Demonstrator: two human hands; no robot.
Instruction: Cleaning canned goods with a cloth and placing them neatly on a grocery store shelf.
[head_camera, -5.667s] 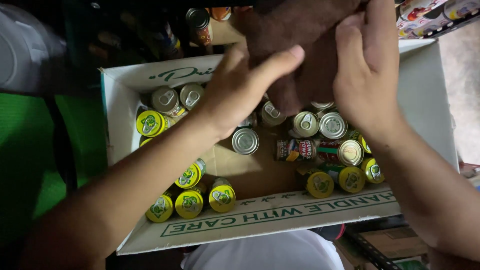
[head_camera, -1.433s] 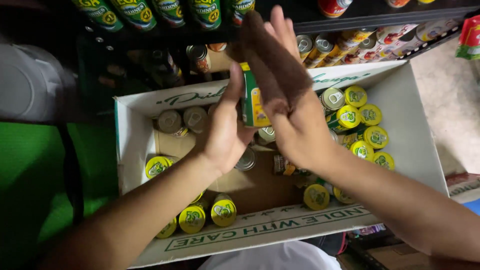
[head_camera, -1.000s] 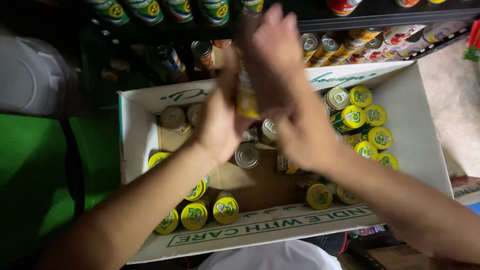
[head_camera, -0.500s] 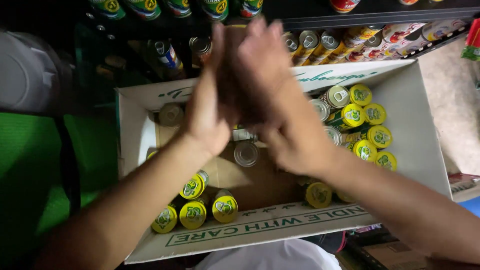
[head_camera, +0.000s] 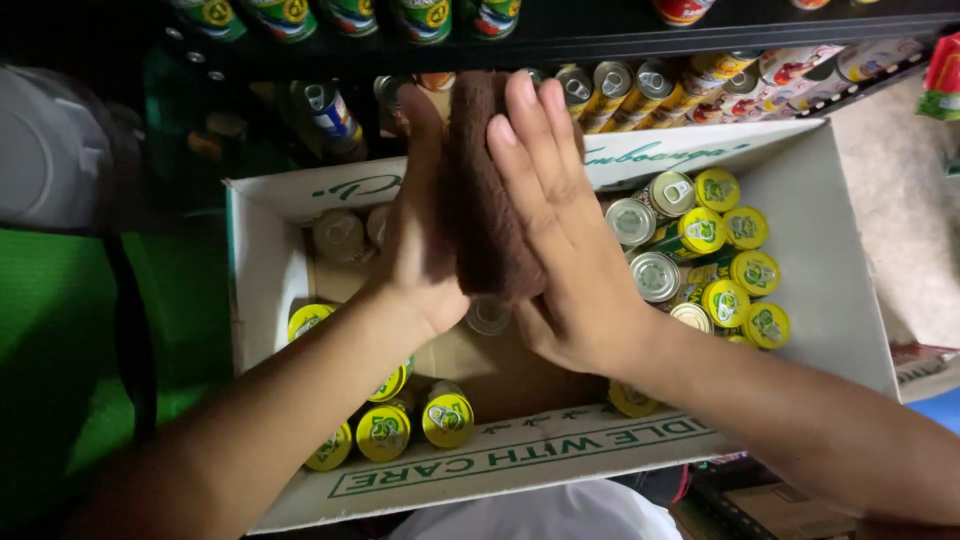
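My left hand (head_camera: 420, 250) and my right hand (head_camera: 560, 240) press flat against each other with a brown cloth (head_camera: 485, 200) sandwiched between the palms. The fingers are straight and point away from me. Whatever the cloth wraps is hidden. Both hands hover over an open white cardboard box (head_camera: 540, 450). Yellow-topped drink cans (head_camera: 740, 260) stand in the box to the right of my right hand. More yellow-topped cans (head_camera: 385, 430) stand at its near left corner, under my left forearm.
A dark shelf at the top holds lying cans (head_camera: 640, 85) and upright green-labelled cans (head_camera: 425, 15). A green surface (head_camera: 50, 350) lies to the left, with a white round object (head_camera: 40, 150) above it. Bare cardboard floor (head_camera: 500, 365) shows mid-box.
A can with a green and yellow label showed between my palms a second ago. The brown cloth now covers it, and my hands have closed flatter around the cloth.
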